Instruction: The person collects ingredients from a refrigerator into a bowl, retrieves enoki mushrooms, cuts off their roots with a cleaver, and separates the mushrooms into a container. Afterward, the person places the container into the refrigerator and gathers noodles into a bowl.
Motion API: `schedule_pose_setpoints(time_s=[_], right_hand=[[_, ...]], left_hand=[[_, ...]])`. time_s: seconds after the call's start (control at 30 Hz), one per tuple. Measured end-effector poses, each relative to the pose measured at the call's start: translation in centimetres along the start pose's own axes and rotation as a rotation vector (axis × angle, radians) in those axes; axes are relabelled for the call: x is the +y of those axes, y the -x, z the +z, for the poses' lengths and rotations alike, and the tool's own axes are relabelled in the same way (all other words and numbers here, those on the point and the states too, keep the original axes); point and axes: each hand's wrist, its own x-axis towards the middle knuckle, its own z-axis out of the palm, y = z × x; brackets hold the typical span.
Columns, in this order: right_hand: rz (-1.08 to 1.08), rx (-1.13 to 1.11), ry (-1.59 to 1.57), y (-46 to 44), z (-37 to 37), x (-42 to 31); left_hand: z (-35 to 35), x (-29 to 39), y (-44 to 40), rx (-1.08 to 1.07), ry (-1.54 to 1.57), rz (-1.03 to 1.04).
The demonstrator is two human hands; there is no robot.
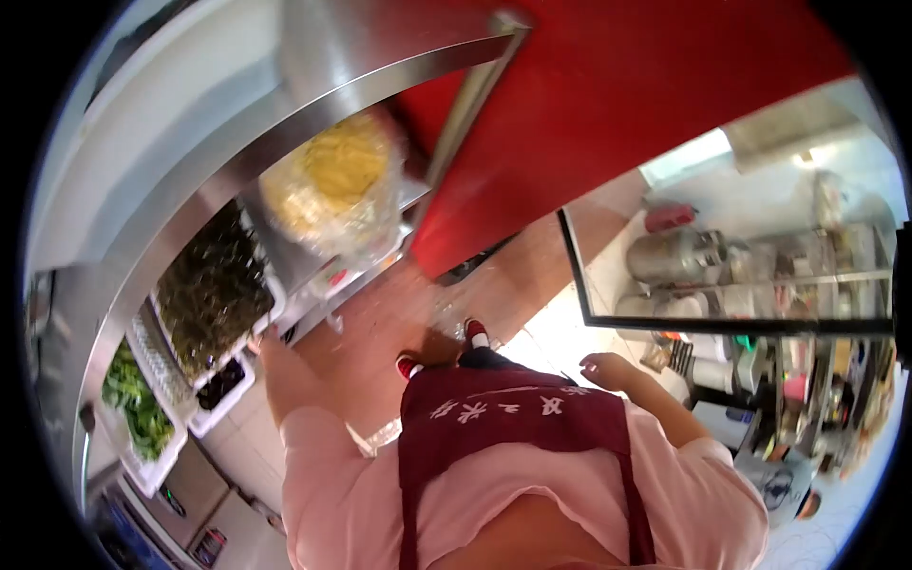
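Observation:
At the left, my left hand (265, 344) reaches to the near corner of a white tray of dark, shiny strips (214, 290). Its fingertips meet the rim, and whether they grip it is too small to tell. A smaller white tray with dark pieces (220, 385) lies just below that hand. Leafy greens (136, 404) fill another white tray farther left. My right hand (606, 369) hangs in the air right of the maroon apron (513, 413), its fingers curled and nothing visible in them.
Clear plastic wraps yellow food (337, 180) on the metal counter. A red panel (608, 104) spans the top. On the right, a black-framed glass pane (731, 325) stands before a gas cylinder (670, 256) and shelves. Another person (779, 483) is at the lower right. Red shoes stand on the tiled floor.

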Motion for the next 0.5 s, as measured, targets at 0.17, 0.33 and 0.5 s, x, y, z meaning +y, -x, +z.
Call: schedule_pose_setpoints(time_s=[0.17,0.33,0.5], right_hand=[[0.018,0.0,-0.057,-0.7,0.5,0.4],[-0.014,0.05,-0.043,-1.2,1.1,1.5],[-0.084,0.123,-0.05,-1.3,0.7,2.3]], left_hand=[[-0.6,0.1,0.4,0.035,-0.038,0.011],[0.0,-0.1,-0.9,0.056,-0.008,0.037],[-0.7,0.3,-0.6,0.108,0.12,0.061]])
